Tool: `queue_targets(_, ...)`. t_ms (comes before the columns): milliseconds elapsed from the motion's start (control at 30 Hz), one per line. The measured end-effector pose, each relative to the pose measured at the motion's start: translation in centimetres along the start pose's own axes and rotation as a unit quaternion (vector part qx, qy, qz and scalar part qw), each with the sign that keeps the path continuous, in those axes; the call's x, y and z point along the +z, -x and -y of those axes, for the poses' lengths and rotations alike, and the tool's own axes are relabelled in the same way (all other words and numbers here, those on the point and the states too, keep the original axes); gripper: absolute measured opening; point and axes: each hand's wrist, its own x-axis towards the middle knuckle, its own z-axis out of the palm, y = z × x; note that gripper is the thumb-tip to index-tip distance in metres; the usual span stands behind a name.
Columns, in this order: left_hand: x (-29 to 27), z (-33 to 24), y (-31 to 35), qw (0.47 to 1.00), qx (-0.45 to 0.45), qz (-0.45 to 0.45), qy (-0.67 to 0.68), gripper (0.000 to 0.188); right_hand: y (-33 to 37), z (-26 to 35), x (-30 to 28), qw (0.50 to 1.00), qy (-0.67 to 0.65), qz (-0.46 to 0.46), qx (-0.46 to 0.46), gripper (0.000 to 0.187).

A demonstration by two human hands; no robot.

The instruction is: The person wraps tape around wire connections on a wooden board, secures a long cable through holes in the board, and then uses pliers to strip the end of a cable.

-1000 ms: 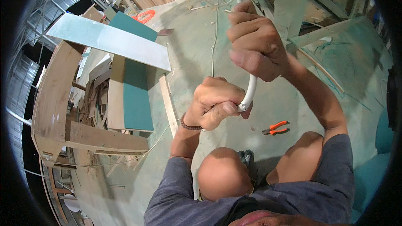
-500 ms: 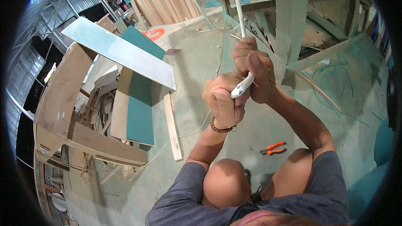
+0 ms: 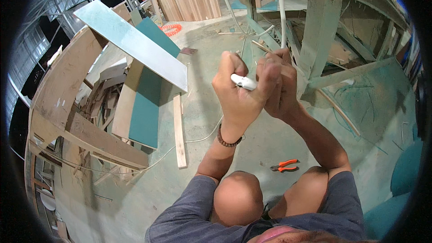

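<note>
A thick white cable runs down from the top of the view into my hands. My right hand is closed around it. My left hand, a beaded bracelet on its wrist, touches the right one and grips the cable near its end. That short end sticks out between the two hands, with a dark nick or tear in its white sheath; the stretch inside my fists is hidden. On the floor before my knees lies a pair of pliers with orange handles.
Left stands a wooden frame full of offcuts, with a pale board and a teal panel beside it. A wood strip and a thin cord lie on the floor. To the right is a dusty timber structure.
My left hand has turned and risen slightly, so its back shows more. The cable end has swung up and left, and now points leftward. The view has shifted a little.
</note>
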Motion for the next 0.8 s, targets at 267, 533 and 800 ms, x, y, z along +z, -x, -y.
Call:
queue_targets(267, -0.3, -0.3, 0.8, 0.989, -0.08, 0.092, -0.086, 0.042, 0.7, -1.5, 0.1, 0.997, 0.055, 0.053, -0.019, 0.035)
queue_targets(533, -8.7, 0.2, 0.7, 0.917, 0.199, 0.33, -0.108, 0.041, -0.8, 2.9, -2.5, 0.961, 0.016, 0.254, -0.111, 0.05)
queue_targets(800, -13.3, -5.1, -2.4, 0.745, 0.071, 0.591, -0.301, 0.035, -3.5, 4.1, -5.3, 0.844, 0.166, 0.482, -0.165, 0.047)
